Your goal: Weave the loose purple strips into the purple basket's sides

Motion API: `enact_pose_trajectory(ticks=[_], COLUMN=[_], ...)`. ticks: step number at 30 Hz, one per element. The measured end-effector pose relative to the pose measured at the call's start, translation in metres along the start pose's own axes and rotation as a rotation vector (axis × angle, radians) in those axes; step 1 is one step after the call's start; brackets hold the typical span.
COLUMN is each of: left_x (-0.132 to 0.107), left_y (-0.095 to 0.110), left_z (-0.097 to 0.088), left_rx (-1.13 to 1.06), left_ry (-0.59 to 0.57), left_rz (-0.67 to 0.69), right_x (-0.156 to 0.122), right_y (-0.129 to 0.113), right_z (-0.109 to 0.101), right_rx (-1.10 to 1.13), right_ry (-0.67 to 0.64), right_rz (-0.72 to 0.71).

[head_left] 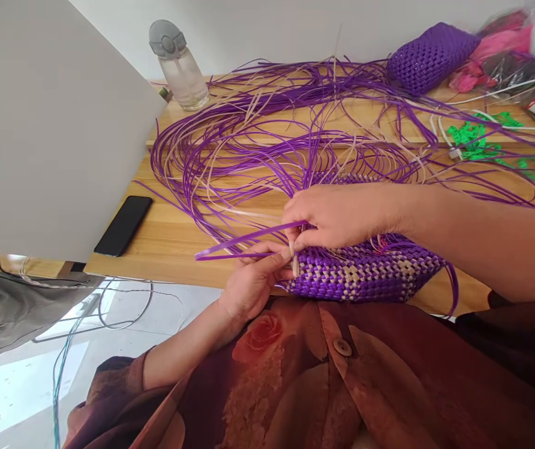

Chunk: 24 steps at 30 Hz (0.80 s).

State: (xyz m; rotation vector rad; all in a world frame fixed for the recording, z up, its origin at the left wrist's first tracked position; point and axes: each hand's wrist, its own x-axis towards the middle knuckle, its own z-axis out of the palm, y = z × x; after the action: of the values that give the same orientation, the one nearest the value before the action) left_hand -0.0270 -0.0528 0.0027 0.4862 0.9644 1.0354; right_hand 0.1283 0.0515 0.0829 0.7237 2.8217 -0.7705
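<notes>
A half-woven basket (356,277) in purple and beige plastic strips lies on its side at the table's front edge, against my body. My left hand (253,277) is closed at its left corner, thumb and fingers pinching a purple strip. Over the top of the basket reaches my right hand (318,218), its fingers closed on a purple strip (249,240) that loops out to the left. The two hands nearly touch at the fingertips. Long loose purple and beige strips (192,143) fan out from the weave across the table. My right hand and forearm hide part of the basket.
A black phone (123,226) lies at the left table edge. Behind stand a water bottle (178,68) and a purple woven piece (431,59). Green plastic bits (476,140), a white cable (501,90) and pink bags (506,47) lie at right. A grey panel (52,125) rises at left.
</notes>
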Motion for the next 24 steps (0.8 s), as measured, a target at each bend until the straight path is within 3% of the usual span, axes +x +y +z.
enact_pose_trajectory(ticks=[5, 9, 11, 16, 20, 24], left_x=[0.002, 0.003, 0.003, 0.003, 0.0, -0.002], left_y=[-0.003, -0.006, -0.006, -0.006, -0.006, -0.006], left_z=[-0.001, -0.003, -0.004, -0.003, 0.0, -0.001], left_rx=[-0.037, -0.066, -0.068, -0.106, -0.124, -0.086], left_ry=[0.069, 0.047, 0.005, -0.009, -0.026, -0.021], left_rz=[-0.023, -0.004, 0.002, -0.065, -0.015, -0.012], right_x=[-0.011, -0.034, -0.044, -0.053, -0.05, -0.049], right_y=[-0.012, -0.017, -0.019, -0.027, -0.031, -0.035], right_z=[0.014, 0.041, 0.057, 0.081, 0.082, 0.08], right_rx=[-0.414, -0.304, -0.21, -0.201, -0.331, -0.186], right_ry=[0.266, 0.618, 0.706, 0.733, 0.693, 0.714], right_rz=[-0.102, -0.023, 0.022, 0.041, 0.035, 0.018])
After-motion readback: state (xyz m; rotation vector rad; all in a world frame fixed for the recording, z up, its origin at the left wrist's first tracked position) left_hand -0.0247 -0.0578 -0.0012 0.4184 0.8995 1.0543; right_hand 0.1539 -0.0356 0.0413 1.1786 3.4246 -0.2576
